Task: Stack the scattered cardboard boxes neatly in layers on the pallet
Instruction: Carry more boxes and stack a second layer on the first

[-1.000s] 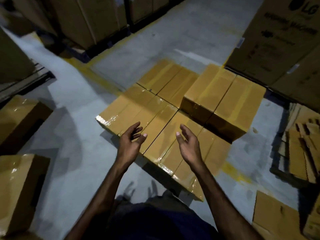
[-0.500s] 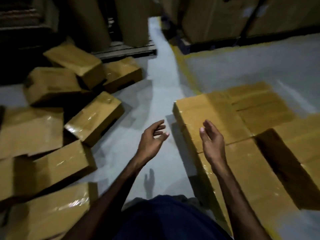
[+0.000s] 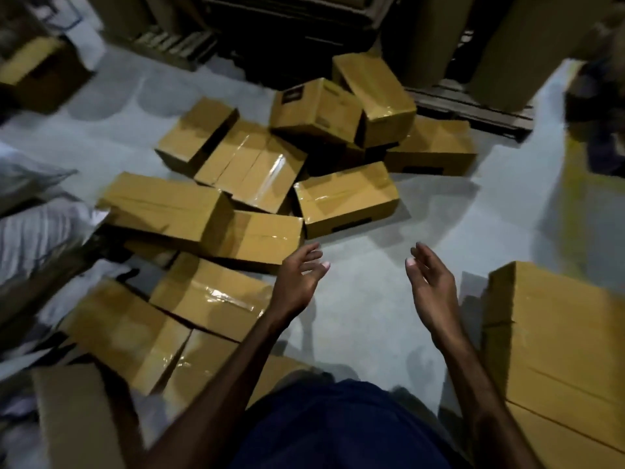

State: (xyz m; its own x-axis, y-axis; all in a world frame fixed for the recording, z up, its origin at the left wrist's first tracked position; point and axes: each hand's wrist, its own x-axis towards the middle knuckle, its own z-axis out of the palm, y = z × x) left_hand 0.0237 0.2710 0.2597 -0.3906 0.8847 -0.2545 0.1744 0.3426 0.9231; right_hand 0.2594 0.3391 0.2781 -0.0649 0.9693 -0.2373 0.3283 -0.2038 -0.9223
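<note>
Both hands are out in front with nothing in them: left hand (image 3: 299,282) and right hand (image 3: 431,286) hang over bare floor, fingers loose and spread, palms facing each other. Floor is smooth grey concrete (image 3: 365,316), dim warehouse lighting, with a yellow painted stripe (image 3: 575,184) off to the right. Scattered cardboard boxes (image 3: 250,170) sit in a messy heap ahead and to the left, some tilted onto each other, long sides pointing every which way. The closest taped box (image 3: 345,198) lies flat, long axis running left-right. Stacked boxes (image 3: 558,350) sit at the right edge. An open floor lane runs between the heap and that stack. Wooden pallets (image 3: 473,103) line the dark back wall.
</note>
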